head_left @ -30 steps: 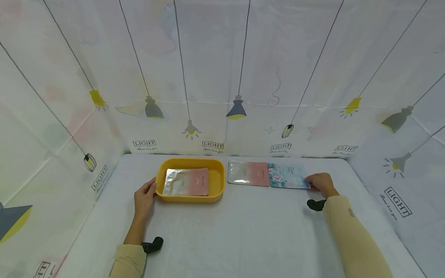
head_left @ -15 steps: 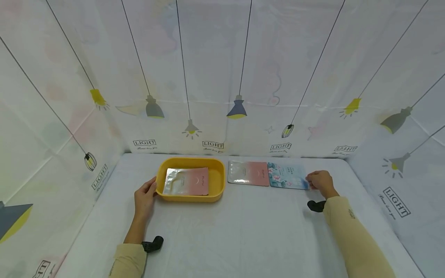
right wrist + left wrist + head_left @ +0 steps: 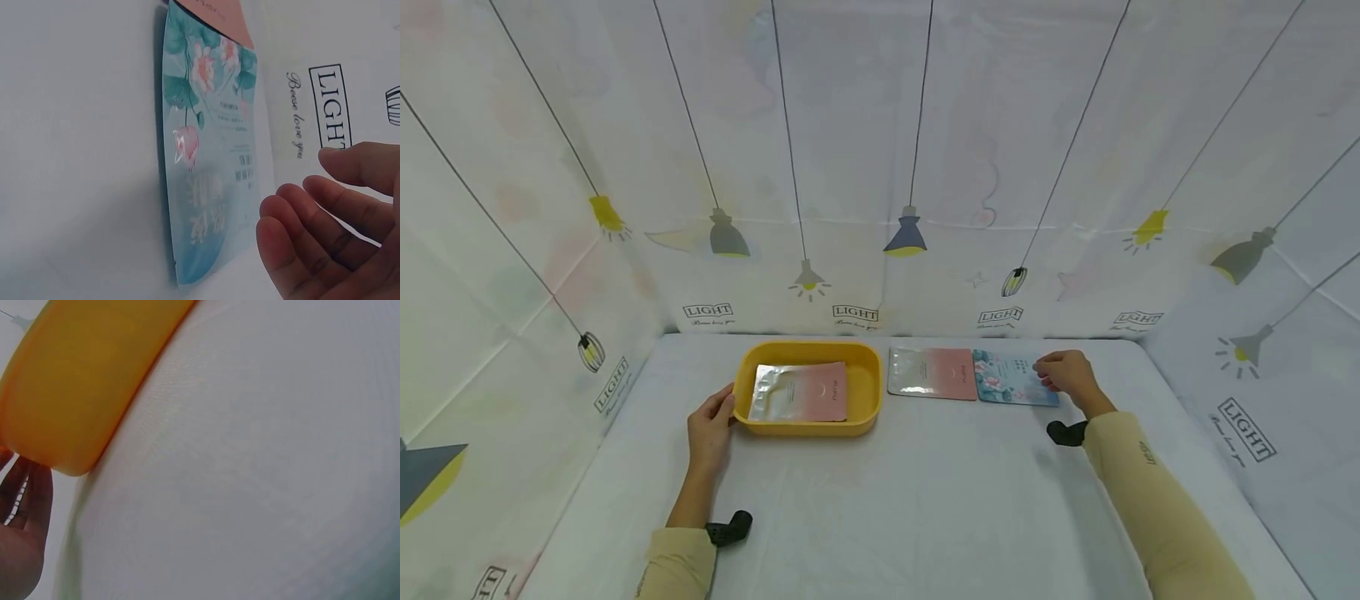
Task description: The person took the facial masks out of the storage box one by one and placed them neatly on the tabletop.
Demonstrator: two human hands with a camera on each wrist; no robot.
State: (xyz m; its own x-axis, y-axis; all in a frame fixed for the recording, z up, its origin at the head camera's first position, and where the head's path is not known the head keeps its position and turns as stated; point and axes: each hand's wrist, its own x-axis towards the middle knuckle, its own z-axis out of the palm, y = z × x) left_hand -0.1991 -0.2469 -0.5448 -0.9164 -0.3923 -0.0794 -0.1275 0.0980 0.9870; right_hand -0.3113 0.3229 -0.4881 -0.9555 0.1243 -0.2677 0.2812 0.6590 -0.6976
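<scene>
Leftward since the earlier frame, my right hand [image 3: 1070,379] has moved over the blue packet [image 3: 1002,380] right of centre, fingers loosely curved and empty; my left hand [image 3: 709,429] touches the yellow tray [image 3: 862,392] left of centre, pinching or not I cannot tell; a pink packet [image 3: 820,392] lies inside, a second pink packet [image 3: 951,372] beside the blue

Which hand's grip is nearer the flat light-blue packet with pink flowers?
Right. The right-hand grip is at the right end of the packet; the left-hand grip is well left of it, holding the yellow oblong plastic tray.
</scene>
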